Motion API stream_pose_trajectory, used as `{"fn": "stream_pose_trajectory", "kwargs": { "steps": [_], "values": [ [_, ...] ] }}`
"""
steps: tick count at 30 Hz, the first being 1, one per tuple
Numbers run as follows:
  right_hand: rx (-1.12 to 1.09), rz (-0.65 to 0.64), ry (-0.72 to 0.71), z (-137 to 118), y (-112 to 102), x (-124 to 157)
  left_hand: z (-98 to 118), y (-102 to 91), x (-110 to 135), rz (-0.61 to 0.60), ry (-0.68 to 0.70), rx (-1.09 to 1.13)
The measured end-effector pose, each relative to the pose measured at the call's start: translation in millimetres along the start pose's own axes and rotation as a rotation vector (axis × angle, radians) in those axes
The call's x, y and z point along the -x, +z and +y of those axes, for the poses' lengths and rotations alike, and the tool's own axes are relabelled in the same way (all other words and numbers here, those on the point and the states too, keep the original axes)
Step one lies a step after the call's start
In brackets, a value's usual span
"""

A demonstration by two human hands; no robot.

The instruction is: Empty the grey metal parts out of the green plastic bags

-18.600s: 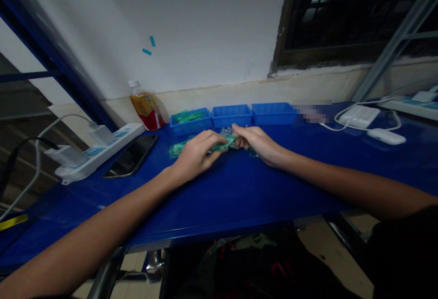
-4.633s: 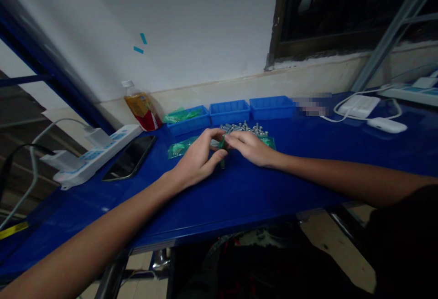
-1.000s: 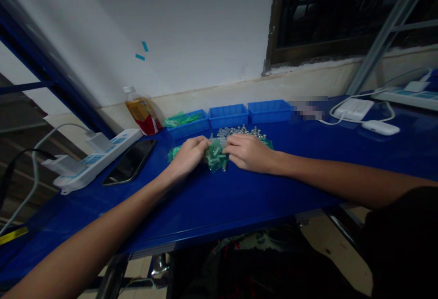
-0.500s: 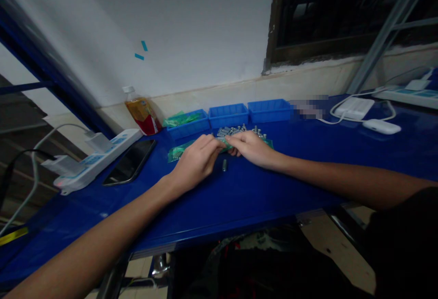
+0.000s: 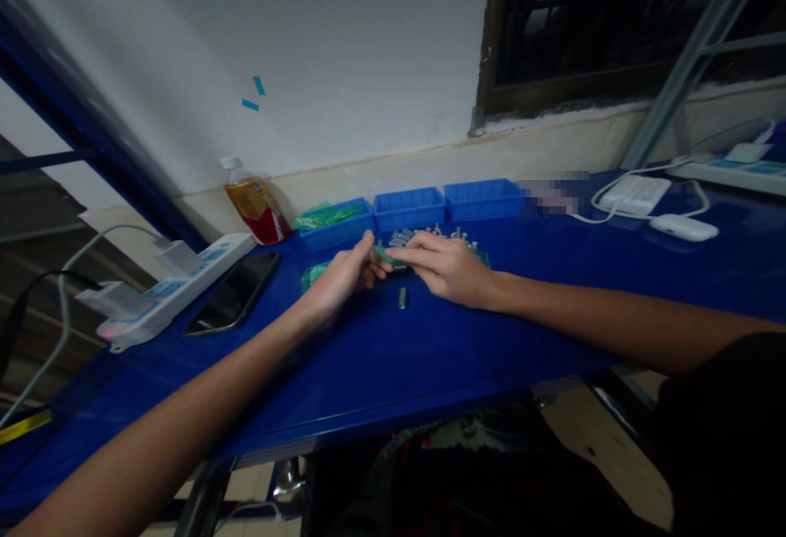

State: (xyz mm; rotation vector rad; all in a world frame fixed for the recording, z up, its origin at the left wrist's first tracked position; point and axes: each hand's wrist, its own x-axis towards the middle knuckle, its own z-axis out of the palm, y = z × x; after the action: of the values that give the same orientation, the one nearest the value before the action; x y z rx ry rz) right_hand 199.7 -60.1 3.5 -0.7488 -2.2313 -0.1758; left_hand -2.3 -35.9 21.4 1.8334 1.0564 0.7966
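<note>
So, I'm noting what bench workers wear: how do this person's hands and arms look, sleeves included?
The left hand and right hand are ungloved, with no watch or bracelet visible at either wrist. Both forearms are bare. A black sleeve covers the upper right arm, no marking visible on it; no left sleeve is in view.

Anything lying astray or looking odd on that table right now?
Yes: one metal piece lies alone on the table, nearer the person than the pile, so it looks strayed. Green bags also poke over the left bin's rim. I see no damage.
</note>
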Motion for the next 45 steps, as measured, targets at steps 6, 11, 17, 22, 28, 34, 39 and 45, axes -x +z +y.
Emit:
{"fn": "stream_pose_trajectory", "kwargs": {
  "steps": [6, 11, 17, 22, 28, 34, 39, 45],
  "values": [
    [0.097, -0.044, -0.14, 0, 2, -1, -8, -10.1, -12, 0.057, -0.054, 0.054],
    [0.057, -0.04, -0.103, -5, 2, -1, -22, -60.5, -30, 0.554, 0.184, -0.254],
    [0.021, -0.123, -0.101, -7, 3, 2, -41, -110.5, -39, 0.826, 0.314, -0.581],
    [0.006, -0.115, -0.136, -3, 6, 1, -37, -111.0, -50, 0.843, 0.42, -0.681],
    [-0.029, -0.226, -0.12, -6, 5, -1, -55, -107.8, -66, 0.325, 0.348, -0.929],
    [-0.041, -0.379, -0.159, -13, 2, -2, -70, -107.7, -66, 0.267, 0.267, -1.079],
    [-0.048, -0.405, -0.164, -11, 2, -2, -60, -109.4, -51, 0.565, 0.345, -1.164],
    [-0.072, -0.375, -0.038, -9, 7, 0, -48, -97.8, -41, 0.555, 0.555, -1.15]
  ]
}}
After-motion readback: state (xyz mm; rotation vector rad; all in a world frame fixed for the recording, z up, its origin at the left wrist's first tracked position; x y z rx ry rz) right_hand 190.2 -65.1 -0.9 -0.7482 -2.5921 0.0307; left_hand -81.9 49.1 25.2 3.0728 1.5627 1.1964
